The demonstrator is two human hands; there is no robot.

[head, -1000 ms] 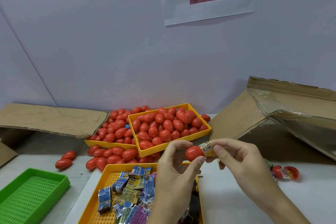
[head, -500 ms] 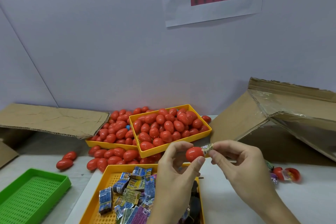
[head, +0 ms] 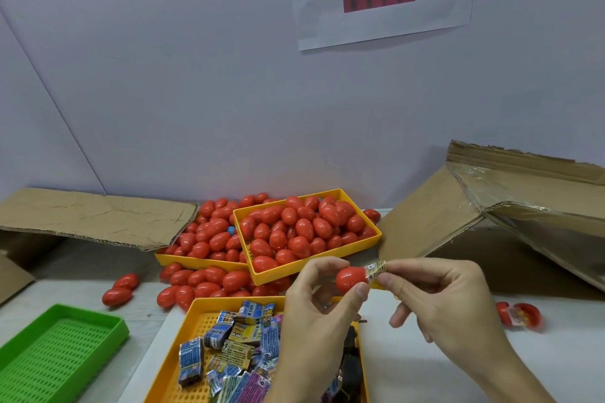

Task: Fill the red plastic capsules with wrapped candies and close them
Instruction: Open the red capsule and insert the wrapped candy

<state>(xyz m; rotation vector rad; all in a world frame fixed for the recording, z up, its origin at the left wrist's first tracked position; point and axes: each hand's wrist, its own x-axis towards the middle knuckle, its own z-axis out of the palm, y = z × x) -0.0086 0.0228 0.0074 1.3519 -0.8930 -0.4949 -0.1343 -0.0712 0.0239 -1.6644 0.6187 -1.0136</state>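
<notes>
My left hand (head: 314, 314) pinches a red capsule half (head: 351, 279) between thumb and forefinger, its open end facing right. My right hand (head: 435, 301) pinches a yellow wrapped candy (head: 375, 271) whose left end sits in the capsule's mouth. Below my hands lies a yellow tray (head: 183, 353) with several wrapped candies (head: 235, 347) in blue, yellow and purple. Behind them a yellow tray (head: 373, 232) is heaped with red capsules (head: 301, 232).
A second yellow tray (head: 196, 260) of capsules sits further left, with loose capsules (head: 203, 281) spilled on the table. An open capsule with a candy (head: 520, 319) lies at the right. A green tray (head: 59, 350) stands front left. Cardboard flaps (head: 91, 216) flank both sides.
My right hand has pushed the candy leftward, further into the capsule half; less of the wrapper shows. Both hands have drifted slightly.
</notes>
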